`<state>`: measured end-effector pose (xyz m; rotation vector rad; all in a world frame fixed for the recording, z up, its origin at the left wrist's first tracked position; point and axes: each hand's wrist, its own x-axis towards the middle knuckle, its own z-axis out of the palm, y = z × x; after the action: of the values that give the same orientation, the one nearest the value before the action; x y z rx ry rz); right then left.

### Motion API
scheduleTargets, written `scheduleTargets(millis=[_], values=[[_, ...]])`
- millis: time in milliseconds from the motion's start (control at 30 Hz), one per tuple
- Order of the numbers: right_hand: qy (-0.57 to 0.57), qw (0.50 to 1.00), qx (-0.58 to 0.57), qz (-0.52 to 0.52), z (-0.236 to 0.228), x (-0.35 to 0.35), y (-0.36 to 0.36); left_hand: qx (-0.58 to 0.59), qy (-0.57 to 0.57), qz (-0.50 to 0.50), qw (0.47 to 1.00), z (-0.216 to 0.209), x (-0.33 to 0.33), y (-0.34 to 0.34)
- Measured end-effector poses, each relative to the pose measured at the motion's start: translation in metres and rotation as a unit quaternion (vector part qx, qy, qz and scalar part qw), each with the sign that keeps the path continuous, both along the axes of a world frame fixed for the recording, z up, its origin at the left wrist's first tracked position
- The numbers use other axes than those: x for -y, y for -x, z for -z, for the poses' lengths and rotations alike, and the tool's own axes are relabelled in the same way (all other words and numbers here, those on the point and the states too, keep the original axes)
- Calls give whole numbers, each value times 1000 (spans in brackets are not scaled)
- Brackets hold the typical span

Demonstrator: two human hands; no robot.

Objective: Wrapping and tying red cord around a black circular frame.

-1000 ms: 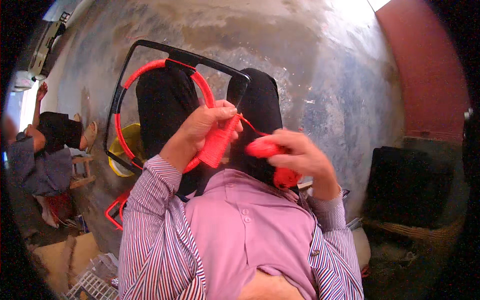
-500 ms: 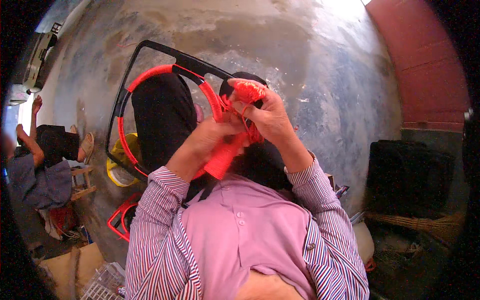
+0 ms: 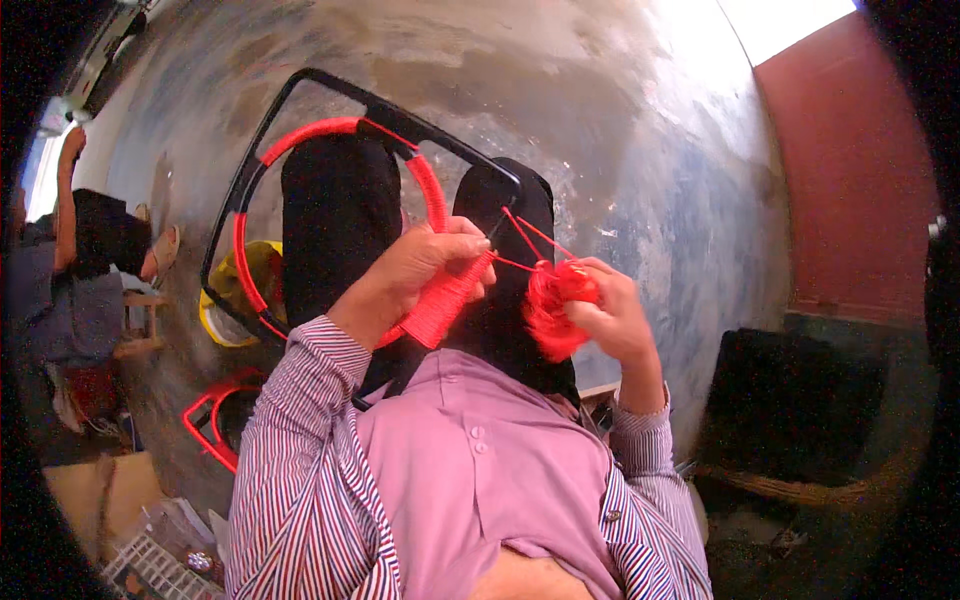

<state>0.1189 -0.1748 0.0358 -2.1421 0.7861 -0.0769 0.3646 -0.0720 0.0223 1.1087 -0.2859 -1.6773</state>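
Across my knees lies a black frame point(image 3: 440, 138) with a ring inside it, partly wrapped in red cord point(image 3: 428, 190). My left hand point(image 3: 425, 265) is closed on the cord-wrapped part of the frame, which widens into a flat red panel point(image 3: 450, 300) below the fingers. To its right, my right hand point(image 3: 612, 310) grips a loose bundle of red cord point(image 3: 560, 300), slightly blurred. Strands run from the bundle to my left hand's fingertips and up to the frame's corner near my right knee.
A second red-wrapped frame point(image 3: 215, 420) rests on the floor at lower left, below a yellow object point(image 3: 225, 320). Another person point(image 3: 65, 250) sits at far left by a wooden stool point(image 3: 145, 320). A white plastic basket point(image 3: 150, 570) stands lower left; a dark box-like object point(image 3: 790, 400) is at right.
My right hand has moved down and right with the cord bundle, away from my left hand, and strands now stretch between them. My left hand keeps its hold on the frame.
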Motion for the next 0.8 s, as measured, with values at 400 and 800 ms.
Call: scheduleTargets(millis=[400, 800], values=[[-395, 766, 436, 259, 40, -34, 84, -21, 12, -29, 999, -11, -7, -16], [-378, 757, 233, 479, 96, -75, 114, -77, 0, -49, 996, 2, 0, -16]])
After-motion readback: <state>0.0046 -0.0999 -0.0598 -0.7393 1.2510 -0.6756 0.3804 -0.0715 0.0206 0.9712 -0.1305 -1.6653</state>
